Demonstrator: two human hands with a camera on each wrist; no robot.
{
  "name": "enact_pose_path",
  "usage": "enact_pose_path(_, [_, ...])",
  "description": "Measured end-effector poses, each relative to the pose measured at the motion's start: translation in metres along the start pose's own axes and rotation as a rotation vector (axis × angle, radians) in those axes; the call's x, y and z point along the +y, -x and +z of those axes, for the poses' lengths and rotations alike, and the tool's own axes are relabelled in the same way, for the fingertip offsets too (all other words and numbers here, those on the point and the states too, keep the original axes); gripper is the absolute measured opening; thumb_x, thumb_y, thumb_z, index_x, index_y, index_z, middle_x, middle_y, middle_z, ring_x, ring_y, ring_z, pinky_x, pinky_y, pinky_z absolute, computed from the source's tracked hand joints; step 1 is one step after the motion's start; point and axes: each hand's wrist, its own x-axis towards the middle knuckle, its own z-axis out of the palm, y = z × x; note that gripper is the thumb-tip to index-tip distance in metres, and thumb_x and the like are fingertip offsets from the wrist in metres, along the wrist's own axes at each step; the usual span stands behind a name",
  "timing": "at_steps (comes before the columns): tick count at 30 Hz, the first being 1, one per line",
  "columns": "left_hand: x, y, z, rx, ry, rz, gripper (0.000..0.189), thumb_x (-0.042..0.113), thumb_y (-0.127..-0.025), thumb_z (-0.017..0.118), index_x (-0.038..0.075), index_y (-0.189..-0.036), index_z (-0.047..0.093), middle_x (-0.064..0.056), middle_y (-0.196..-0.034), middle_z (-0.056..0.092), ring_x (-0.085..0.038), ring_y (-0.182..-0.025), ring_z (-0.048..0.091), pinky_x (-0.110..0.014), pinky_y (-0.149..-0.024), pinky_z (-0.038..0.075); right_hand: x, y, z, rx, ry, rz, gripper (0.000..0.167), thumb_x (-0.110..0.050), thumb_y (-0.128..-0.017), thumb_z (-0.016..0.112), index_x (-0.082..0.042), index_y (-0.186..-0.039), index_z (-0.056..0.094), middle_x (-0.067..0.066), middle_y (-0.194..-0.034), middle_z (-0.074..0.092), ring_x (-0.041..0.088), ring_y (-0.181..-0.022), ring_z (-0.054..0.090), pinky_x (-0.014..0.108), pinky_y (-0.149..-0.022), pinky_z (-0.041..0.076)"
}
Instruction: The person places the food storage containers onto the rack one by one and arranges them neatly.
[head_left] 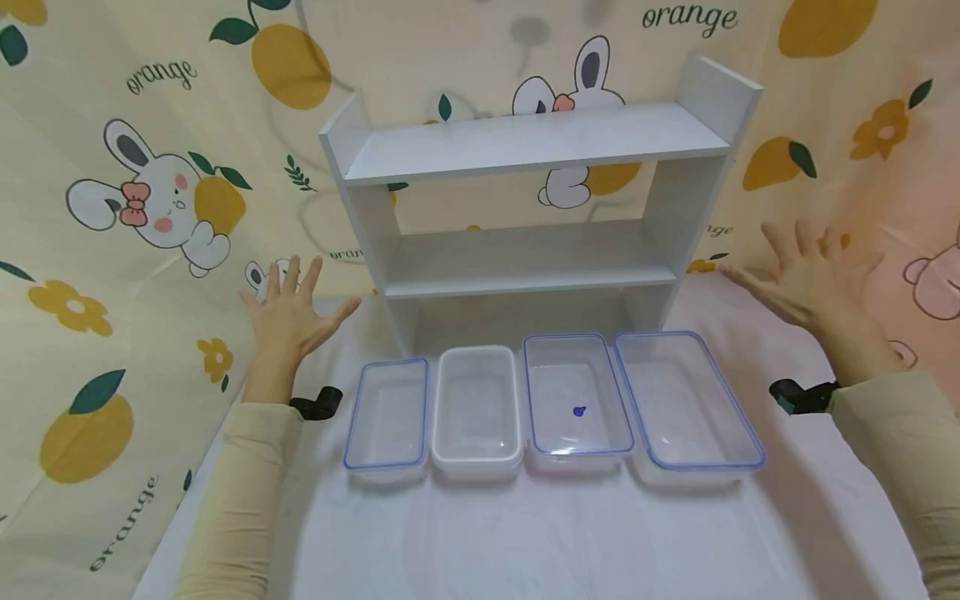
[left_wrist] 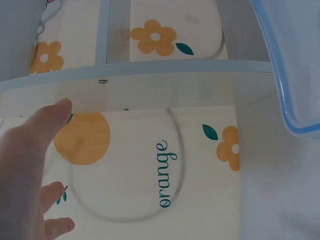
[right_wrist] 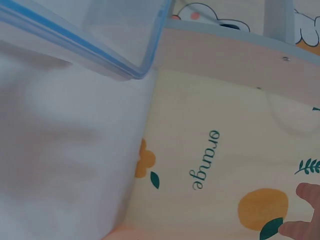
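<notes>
In the head view my left hand is raised left of the shelf with its fingers spread, holding nothing. On the other side my right hand is also up with spread fingers, touching nothing. Between them a row of clear plastic food containers stands on the table: a small blue-rimmed container, a white-rimmed container, a blue-rimmed container with a small blue mark, and a larger blue-rimmed container at the right. Thumb and fingertips of the left hand show in the left wrist view.
Behind the containers stands a white shelf unit with upright side panels. A patterned cloth with oranges and rabbits hangs at the back and sides. White cloth covers the table. Each wrist wears a small black camera.
</notes>
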Motion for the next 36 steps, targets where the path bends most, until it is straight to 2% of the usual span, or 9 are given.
enact_pose_path(15, [-0.003, 0.004, -0.001, 0.019, 0.023, 0.001, 0.097, 0.082, -0.082, 0.031, 0.023, -0.156, 0.009, -0.019, -0.163, 0.008, -0.046, -0.15, 0.003, -0.079, -0.109, -0.003, -0.001, 0.006, 0.002, -0.028, 0.001, 0.013, 0.095, -0.078, -0.086, 0.027, -0.02, -0.155, 0.0, 0.029, -0.158, -0.009, 0.059, -0.142, -0.007, 0.089, -0.092, -0.01])
enact_pose_path(23, [-0.003, 0.006, -0.001, 0.036, 0.032, 0.017, 0.094, 0.08, -0.083, 0.032, 0.023, -0.155, 0.013, -0.017, -0.163, 0.008, -0.044, -0.15, 0.004, -0.078, -0.11, -0.004, -0.001, 0.008, -0.003, -0.018, -0.001, -0.006, 0.092, -0.075, -0.088, 0.027, -0.019, -0.156, 0.001, 0.028, -0.159, -0.008, 0.056, -0.143, -0.006, 0.089, -0.093, -0.006])
enact_pose_path(31, [-0.003, 0.011, -0.001, 0.059, 0.029, 0.057, 0.088, 0.075, -0.087, 0.034, 0.022, -0.155, 0.014, -0.017, -0.163, 0.013, -0.043, -0.15, 0.006, -0.078, -0.111, 0.0, -0.005, 0.013, -0.008, 0.056, -0.035, -0.044, 0.087, -0.069, -0.092, 0.029, -0.015, -0.155, 0.007, 0.025, -0.161, -0.001, 0.052, -0.146, 0.003, 0.083, -0.103, 0.004])
enact_pose_path(36, [-0.003, 0.015, 0.0, 0.099, 0.067, 0.118, 0.076, 0.058, -0.093, 0.045, 0.019, -0.154, 0.022, -0.017, -0.161, 0.02, -0.042, -0.149, 0.015, -0.072, -0.115, 0.006, -0.008, 0.019, -0.011, 0.136, -0.119, -0.076, 0.08, -0.06, -0.095, 0.035, -0.008, -0.153, 0.017, 0.027, -0.159, 0.011, 0.053, -0.144, 0.011, 0.075, -0.109, 0.011])
